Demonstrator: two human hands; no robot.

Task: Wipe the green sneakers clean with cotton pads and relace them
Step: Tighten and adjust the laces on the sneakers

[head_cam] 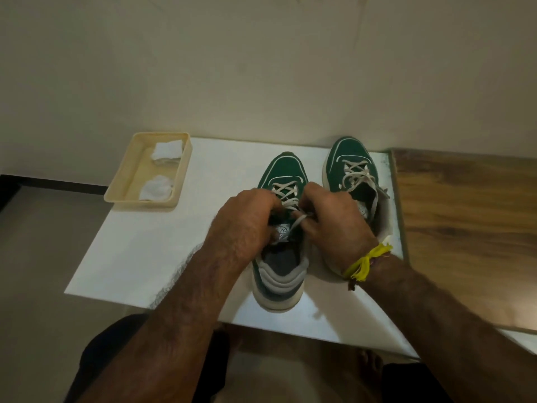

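Two green sneakers with white soles stand side by side on a white table (151, 251), toes pointing away from me. Over the tongue of the near sneaker (283, 170) both hands work its white lace (290, 196). My left hand (247, 225) curls its fingers at the left side of the lacing. My right hand (334, 219), with a yellow thread on the wrist, pinches a lace end by the upper eyelets. The far right sneaker (351, 158) shows crossed laces with loose ends. Cotton pads (167, 151) lie in a tray.
A cream plastic tray (128, 181) sits at the table's back left corner and holds two white cotton pads, the second pad (155, 187) nearer me. A wooden surface (470, 228) adjoins the table on the right. A plain wall rises behind. My knees show below the table edge.
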